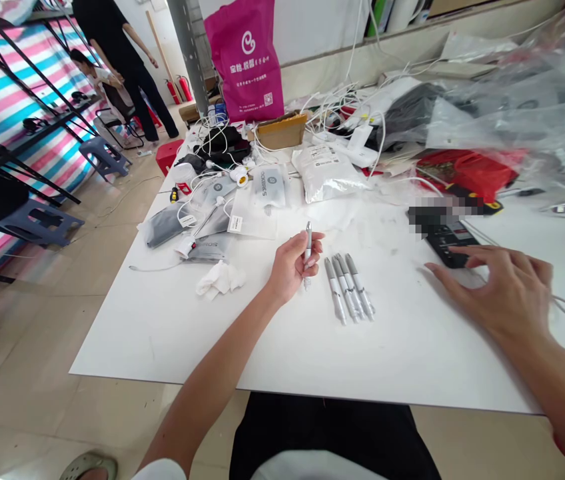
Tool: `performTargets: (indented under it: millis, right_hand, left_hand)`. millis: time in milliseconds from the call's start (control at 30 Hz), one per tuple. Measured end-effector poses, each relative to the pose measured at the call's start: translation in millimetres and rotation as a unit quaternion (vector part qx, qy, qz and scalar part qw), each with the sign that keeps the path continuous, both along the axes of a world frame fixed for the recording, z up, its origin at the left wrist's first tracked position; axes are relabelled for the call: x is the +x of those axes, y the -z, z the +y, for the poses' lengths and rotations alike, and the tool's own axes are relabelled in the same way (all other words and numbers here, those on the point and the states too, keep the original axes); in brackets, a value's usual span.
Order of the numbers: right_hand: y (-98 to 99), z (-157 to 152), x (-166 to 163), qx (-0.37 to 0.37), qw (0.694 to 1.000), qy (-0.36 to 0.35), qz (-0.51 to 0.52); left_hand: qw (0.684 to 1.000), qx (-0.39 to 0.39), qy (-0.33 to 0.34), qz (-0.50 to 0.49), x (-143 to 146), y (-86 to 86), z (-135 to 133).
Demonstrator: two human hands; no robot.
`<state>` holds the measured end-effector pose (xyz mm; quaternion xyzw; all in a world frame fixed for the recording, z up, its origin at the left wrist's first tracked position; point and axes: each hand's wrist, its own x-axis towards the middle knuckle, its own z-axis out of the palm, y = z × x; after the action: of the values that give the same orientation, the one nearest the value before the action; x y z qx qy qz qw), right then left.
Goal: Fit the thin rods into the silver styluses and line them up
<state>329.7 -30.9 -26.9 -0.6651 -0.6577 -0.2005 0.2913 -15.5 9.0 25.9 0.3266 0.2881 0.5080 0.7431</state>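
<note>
My left hand [292,265] is closed around a silver pen [307,240], held upright above the white table [212,333]. Just right of it three more silver pens [348,287] lie side by side on the table. My right hand [500,287] rests flat with its fingers spread, the fingertips touching a black device [445,239] with buttons.
White packets [325,172], grey pouches [167,223], cables, a cardboard box [281,130] and a pink bag [247,57] crowd the table's far side. Crumpled tissue [220,279] lies to the left. Clear plastic and a red bag [467,167] sit at right. Two people stand far left by stools.
</note>
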Motion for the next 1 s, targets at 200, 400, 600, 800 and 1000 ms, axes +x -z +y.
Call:
performTargets:
  millis: [200, 400, 600, 800, 1000]
  right_hand:
    - [-1.4, 1.2, -2.0, -0.036, 0.999, 0.008, 0.010]
    - [0.6, 0.9, -0.6, -0.022, 0.999, 0.020, 0.016]
    - [2.8, 1.4, 2.9, -0.003, 1.000, 0.013, 0.005]
    - [10.6, 2.3, 7.4, 0.034, 0.999, -0.003, 0.006]
    - [2.3, 9.3, 0.0, -0.021, 0.998, -0.036, 0.044]
  left_hand:
    - [1.000, 0.006, 0.002, -0.006, -1.9, 2.9, 1.4]
    - [0.999, 0.015, -0.008, -0.047, 0.0, 7.9, 3.0]
    - [0.997, -0.001, -0.023, -0.071, -1.4, 9.8, 3.7]
    - [0.996, -0.012, -0.009, -0.086, -2.3, 1.2, 0.8]
    - [0.998, -0.013, -0.019, -0.061, -1.4, 5.0, 2.1]
